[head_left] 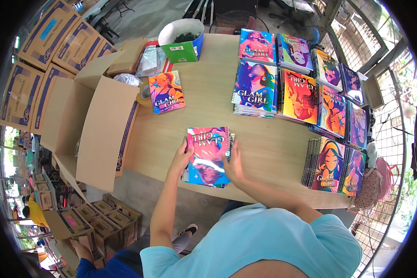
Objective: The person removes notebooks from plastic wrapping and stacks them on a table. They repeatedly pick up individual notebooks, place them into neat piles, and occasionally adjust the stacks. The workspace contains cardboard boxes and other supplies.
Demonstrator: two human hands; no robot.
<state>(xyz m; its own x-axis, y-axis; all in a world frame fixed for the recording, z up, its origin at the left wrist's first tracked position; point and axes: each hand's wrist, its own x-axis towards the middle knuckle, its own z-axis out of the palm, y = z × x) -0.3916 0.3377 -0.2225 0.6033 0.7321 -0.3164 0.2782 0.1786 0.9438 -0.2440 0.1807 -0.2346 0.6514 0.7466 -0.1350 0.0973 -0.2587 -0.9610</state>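
A small stack of spiral notebooks [207, 155] lies near the table's front edge, its pink and blue top cover upside down to me. My left hand [182, 156] grips the stack's left side, with the thumb at the cover's edge. At the right side my right hand [234, 163] presses against the wire-bound edge, fingers pointing away from me. Between them the two hands hold the stack; its lower books stick out slightly at the right. Beyond it, toward the left, lies a single orange and purple notebook [167, 92].
Several notebook piles [255, 83] cover the table's right side. An open carton [107, 129] stands at the left, with stacked boxes [48, 34] behind. A green and blue tub [185, 48] sits at the far edge. Lower left, another person's hand [82, 250] touches a box.
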